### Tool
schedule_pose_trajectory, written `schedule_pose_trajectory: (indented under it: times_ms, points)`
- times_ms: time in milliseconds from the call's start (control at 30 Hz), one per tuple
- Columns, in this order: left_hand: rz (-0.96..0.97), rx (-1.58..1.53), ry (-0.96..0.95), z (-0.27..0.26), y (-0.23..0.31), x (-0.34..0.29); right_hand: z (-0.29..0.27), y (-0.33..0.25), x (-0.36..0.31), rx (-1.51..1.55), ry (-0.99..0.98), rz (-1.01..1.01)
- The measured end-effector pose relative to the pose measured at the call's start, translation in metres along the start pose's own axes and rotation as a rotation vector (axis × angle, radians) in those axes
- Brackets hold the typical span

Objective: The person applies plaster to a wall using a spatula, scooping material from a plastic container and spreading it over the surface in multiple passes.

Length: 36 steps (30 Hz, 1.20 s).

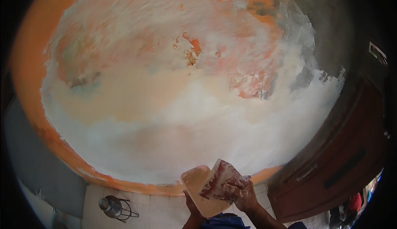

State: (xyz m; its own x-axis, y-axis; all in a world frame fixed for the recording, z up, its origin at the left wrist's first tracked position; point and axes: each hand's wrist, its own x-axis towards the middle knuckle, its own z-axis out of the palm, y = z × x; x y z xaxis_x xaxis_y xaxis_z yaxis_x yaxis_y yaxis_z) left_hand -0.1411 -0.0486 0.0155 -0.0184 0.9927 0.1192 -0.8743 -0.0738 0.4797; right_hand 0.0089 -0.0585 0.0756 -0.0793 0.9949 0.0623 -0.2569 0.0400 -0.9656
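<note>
At the bottom middle, my left hand (192,205) grips the left edge of a beige rectangular tray with rounded corners (193,180). My fingers beneath the tray are hidden. My right hand (248,196) is closed around a wide, reddish-brown plastering spreader (224,182) smeared with white paste. The spreader is tilted over the right part of the tray; whether the two touch I cannot tell. Beyond both hands rises a wall (178,105) coated in white and cream filler, with reddish and orange patches showing through.
Orange paint (31,51) borders the filler on the left. A brown door (326,163) stands at the right. On the white tiled floor (149,206), at the lower left, are a dark rounded vessel (110,204) and a metal-legged stand (126,209). Part of a person in red (355,203) shows far right.
</note>
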Motion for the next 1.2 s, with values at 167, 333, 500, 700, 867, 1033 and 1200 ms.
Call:
schedule_pose_trajectory:
  times_ms: [167,333,500,700,867,1033,1200]
  points:
    - [-0.124,-0.157,-0.022,-0.034,-0.015,-0.011,-0.006,-0.012,0.025,-0.009,0.051,-0.091]
    - [-0.254,-0.377,-0.089,-0.026,0.001,-0.017,0.007,-0.077,0.073,0.456,0.089,-0.068]
    - [-0.266,-0.502,-0.199,-0.008,0.008,-0.015,0.03,-0.15,0.12,0.225,0.121,-0.538]
    - [-0.125,-0.218,-0.148,-0.034,0.013,-0.015,0.042,-0.255,0.185,-0.636,0.35,-1.4]
    - [-0.136,-0.308,-0.05,-0.039,0.013,-0.011,0.058,-0.284,0.224,-1.173,0.461,-1.546]
    - [-0.127,-0.314,0.042,-0.05,0.007,-0.003,0.054,-0.258,0.27,-1.621,0.496,-1.558]
    - [-0.138,-0.437,0.017,-0.042,0.004,0.006,0.051,-0.253,0.287,-1.606,0.499,-1.473]
